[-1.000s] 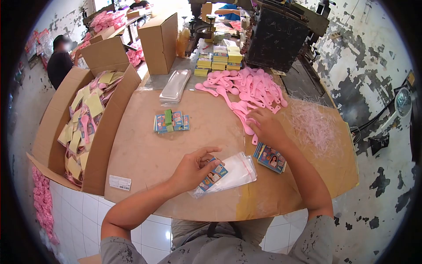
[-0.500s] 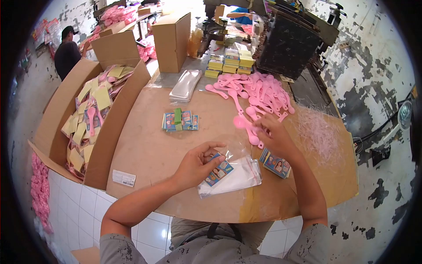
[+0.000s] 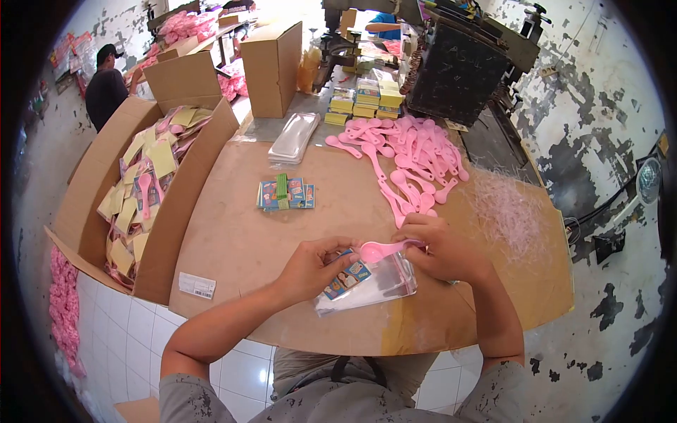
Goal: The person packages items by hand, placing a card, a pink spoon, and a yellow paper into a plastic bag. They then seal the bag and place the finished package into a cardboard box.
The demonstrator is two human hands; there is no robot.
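My right hand (image 3: 446, 248) grips a pink spoon (image 3: 372, 252) by its handle, bowl pointing left. The bowl is right at the fingertips of my left hand (image 3: 309, 269). That hand pinches a clear plastic bag with a blue printed card (image 3: 348, 283) in it. Beneath lie more clear plastic bags (image 3: 386, 285) on the cardboard-covered table (image 3: 233, 247). A loose pile of pink spoons (image 3: 423, 151) spreads beyond my right hand, which mostly hides a stack of cards. Farther left sits a card bundle (image 3: 290, 196) tied with a green band.
At left stands an open carton (image 3: 151, 264) full of packed spoons and cards. Another stack of clear bags (image 3: 293, 137) and several card stacks (image 3: 367, 95) are at the back. Plastic shreds (image 3: 511, 215) lie at right, near a black machine (image 3: 458, 70). A person (image 3: 107, 88) works at far left.
My right hand has taken a pink spoon from the near edge of the pile and brought it down and left to my left hand. My left hand has barely moved.
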